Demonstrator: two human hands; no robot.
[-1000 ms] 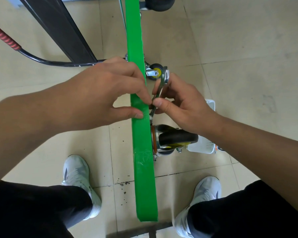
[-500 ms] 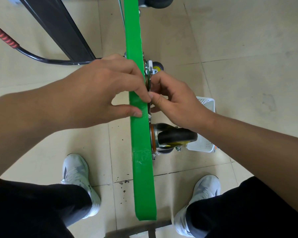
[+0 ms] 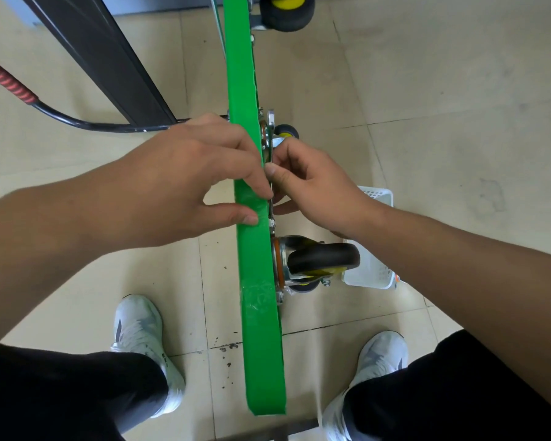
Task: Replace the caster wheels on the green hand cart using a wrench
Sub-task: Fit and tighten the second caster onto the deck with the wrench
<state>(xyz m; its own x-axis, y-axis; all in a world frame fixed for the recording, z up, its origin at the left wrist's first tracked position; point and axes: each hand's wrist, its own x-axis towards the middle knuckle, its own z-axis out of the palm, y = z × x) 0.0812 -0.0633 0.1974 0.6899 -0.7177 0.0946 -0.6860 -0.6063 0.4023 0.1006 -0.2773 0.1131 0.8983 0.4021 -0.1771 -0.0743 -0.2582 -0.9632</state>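
Left hand (image 3: 188,183) pinches the green plastic cart deck (image 3: 256,313); right hand (image 3: 312,186) grips the flat steel wrench (image 3: 270,135), twelve o'clock of the black rubber caster (image 3: 323,257), best kept square.

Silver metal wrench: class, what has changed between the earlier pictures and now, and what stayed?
The silver metal wrench, gripped by the right hand, swung its head from tilted out to the right in toward the green cart deck, now lying along its edge. The left hand still holds the deck; the black caster wheel stayed put.
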